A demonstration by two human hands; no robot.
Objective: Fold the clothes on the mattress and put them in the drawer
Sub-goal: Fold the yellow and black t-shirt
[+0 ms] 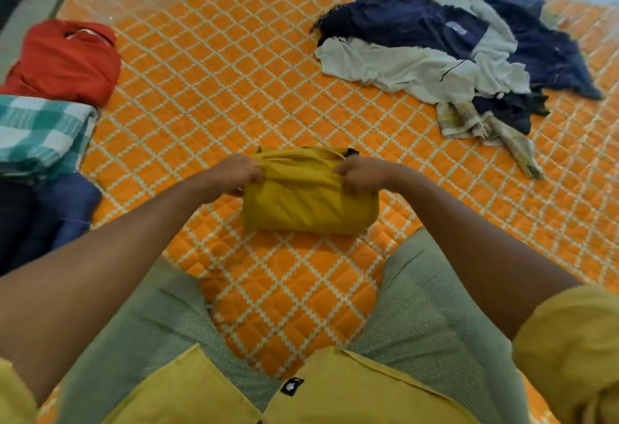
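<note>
A mustard-yellow garment (308,202), folded into a small thick bundle, lies on the orange quilted mattress (234,72) in front of my knees. My left hand (234,172) grips its left side, fingers curled into the cloth. My right hand (361,174) grips the right side the same way. A heap of unfolded clothes (452,45), dark navy, white and a pale checked piece, sits at the far right of the mattress. No drawer is in view.
Folded clothes lie along the left edge: a red garment (63,62), a teal checked cloth (40,129) and a dark blue piece (63,212). A wall or frame runs along the far left; bright window light lies beyond the mattress's far edge.
</note>
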